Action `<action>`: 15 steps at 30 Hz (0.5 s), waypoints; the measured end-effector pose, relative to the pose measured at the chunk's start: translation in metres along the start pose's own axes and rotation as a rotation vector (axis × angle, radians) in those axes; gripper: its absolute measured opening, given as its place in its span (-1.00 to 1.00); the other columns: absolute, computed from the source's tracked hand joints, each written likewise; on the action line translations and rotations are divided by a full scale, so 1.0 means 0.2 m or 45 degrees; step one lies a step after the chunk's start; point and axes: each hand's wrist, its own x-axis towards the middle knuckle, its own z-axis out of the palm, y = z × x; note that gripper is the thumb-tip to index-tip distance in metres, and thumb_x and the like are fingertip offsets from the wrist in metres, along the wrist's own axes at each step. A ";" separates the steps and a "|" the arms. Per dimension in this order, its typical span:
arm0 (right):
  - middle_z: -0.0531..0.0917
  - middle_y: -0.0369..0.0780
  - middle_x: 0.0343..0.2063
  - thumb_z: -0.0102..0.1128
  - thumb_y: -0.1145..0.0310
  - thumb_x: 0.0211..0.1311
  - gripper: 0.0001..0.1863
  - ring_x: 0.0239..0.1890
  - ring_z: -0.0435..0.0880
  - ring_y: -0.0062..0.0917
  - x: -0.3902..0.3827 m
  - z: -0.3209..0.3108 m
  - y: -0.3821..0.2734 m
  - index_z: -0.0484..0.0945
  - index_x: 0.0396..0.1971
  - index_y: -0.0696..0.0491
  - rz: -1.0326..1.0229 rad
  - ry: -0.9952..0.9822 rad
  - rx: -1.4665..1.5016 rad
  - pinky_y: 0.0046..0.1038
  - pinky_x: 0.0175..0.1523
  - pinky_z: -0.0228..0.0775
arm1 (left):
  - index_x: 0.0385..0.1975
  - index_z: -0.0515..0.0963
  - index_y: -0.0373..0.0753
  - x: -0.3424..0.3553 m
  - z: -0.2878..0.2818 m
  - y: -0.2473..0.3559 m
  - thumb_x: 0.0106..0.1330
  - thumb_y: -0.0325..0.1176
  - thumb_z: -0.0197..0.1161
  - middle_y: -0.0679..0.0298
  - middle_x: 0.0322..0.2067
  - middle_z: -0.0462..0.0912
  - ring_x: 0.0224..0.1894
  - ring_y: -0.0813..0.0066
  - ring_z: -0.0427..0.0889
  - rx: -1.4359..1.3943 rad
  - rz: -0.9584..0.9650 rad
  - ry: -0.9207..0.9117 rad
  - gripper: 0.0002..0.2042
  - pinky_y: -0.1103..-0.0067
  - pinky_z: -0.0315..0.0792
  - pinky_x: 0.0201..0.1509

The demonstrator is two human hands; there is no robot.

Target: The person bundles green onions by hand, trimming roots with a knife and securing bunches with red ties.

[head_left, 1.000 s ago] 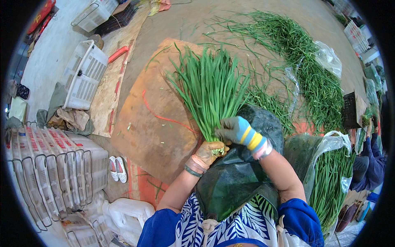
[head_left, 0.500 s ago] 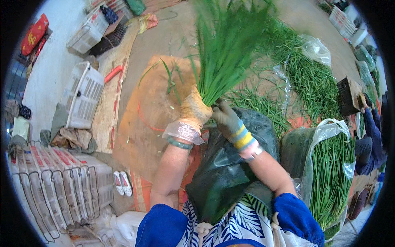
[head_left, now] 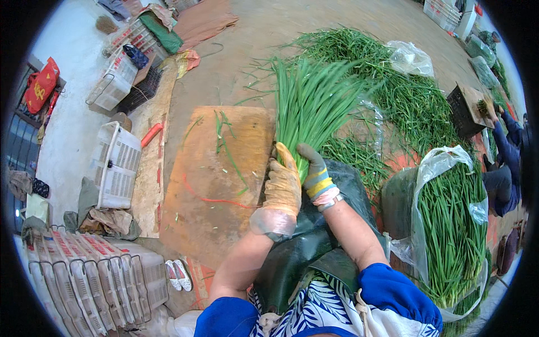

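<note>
A bunch of long green leafy stems (head_left: 311, 95) stands fanned out above both gloved hands. My left hand (head_left: 281, 185), in a stained yellowish glove with plastic at the wrist, is closed around the bunch's lower part. My right hand (head_left: 313, 168), in a grey glove with a yellow-and-blue striped cuff, grips the same bunch from the right. Just left of them lies a worn plywood board (head_left: 193, 146) with loose leaves and a red string (head_left: 222, 201). A dark green plastic apron (head_left: 351, 194) covers my lap beneath the hands.
An open bag of stems (head_left: 452, 236) is at right; heaped greens (head_left: 412, 118) and clear plastic (head_left: 410, 56) lie ahead. A co-worker (head_left: 505, 180) works beside a dark crate (head_left: 463, 118). At left are crates (head_left: 115, 163), stacked crates (head_left: 90, 281), a red roll (head_left: 150, 135) and white shoes (head_left: 178, 275).
The bunch, swung upward and blurred half a second ago, is now lower and steadier. My left hand has risen around it since a second ago; more loose leaves lie on the board. The view has shifted.
</note>
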 end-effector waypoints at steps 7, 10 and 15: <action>0.57 -0.07 -0.17 0.10 0.24 0.00 -0.53 -0.17 0.59 -0.27 -0.13 -0.08 -0.09 0.44 -0.08 0.19 0.118 0.068 -0.343 -0.23 0.01 0.42 | 0.28 -0.08 -0.28 0.03 -0.54 -0.30 -0.10 -0.37 0.30 -0.12 0.13 0.23 0.14 0.04 0.31 -0.829 0.418 -0.565 -0.10 0.30 0.19 0.21; 0.53 -0.04 -0.10 0.11 0.25 -0.07 -0.43 -0.06 0.53 -0.25 -0.18 0.14 0.04 0.38 0.01 0.18 0.313 0.091 -0.373 -0.25 0.11 0.33 | 0.29 -0.02 0.08 0.08 -0.53 -0.40 0.13 -0.42 0.00 0.18 0.19 0.19 0.27 0.28 0.13 -0.020 0.982 0.161 -0.33 0.24 0.14 0.23; 0.49 -0.04 -0.04 0.13 0.47 -0.16 -0.35 -0.01 0.50 -0.27 -0.13 0.22 0.18 0.30 0.08 0.17 0.814 -0.138 -0.475 -0.25 0.11 0.32 | 0.29 -0.04 0.07 0.07 -0.40 -0.59 0.13 -0.38 -0.07 0.24 0.29 0.04 0.34 0.36 -0.02 0.178 1.321 0.030 -0.35 0.17 -0.05 0.32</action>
